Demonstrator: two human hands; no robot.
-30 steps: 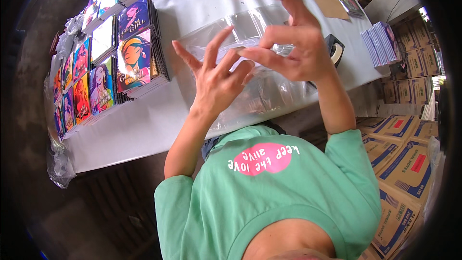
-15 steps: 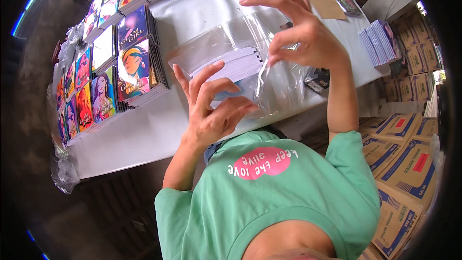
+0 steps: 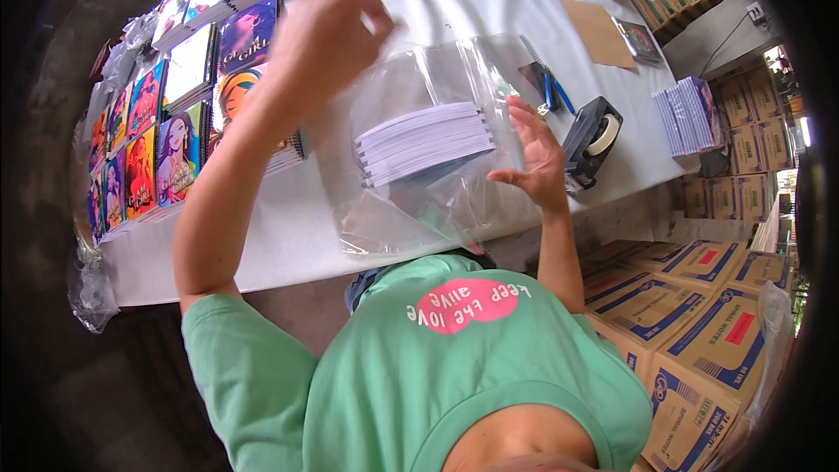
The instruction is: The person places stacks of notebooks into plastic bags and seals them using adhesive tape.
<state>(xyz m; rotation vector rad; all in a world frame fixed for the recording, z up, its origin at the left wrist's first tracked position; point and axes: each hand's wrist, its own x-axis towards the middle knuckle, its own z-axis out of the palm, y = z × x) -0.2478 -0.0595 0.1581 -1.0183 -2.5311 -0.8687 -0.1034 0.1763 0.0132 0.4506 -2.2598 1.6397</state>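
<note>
A clear plastic bag (image 3: 419,201) hangs over the white table (image 3: 271,236), with a stack of white-edged booklets (image 3: 424,140) inside it. My left hand (image 3: 336,22) is raised and blurred at the bag's upper left corner and seems to grip the plastic there. Fingers spread, my right hand (image 3: 535,153) rests against the bag's right side and holds nothing.
Rows of colourful spiral notebooks (image 3: 175,140) cover the table's left part and far edge. A black tape dispenser (image 3: 594,135), blue pens (image 3: 555,92), a brown envelope (image 3: 599,31) and a notebook stack (image 3: 690,114) lie to the right. Cardboard boxes (image 3: 699,323) stand beyond the table's right end.
My left hand left the underside of the bag and rose to its upper corner. My right hand let go of the bag's top and dropped to its right side, fingers spread.
</note>
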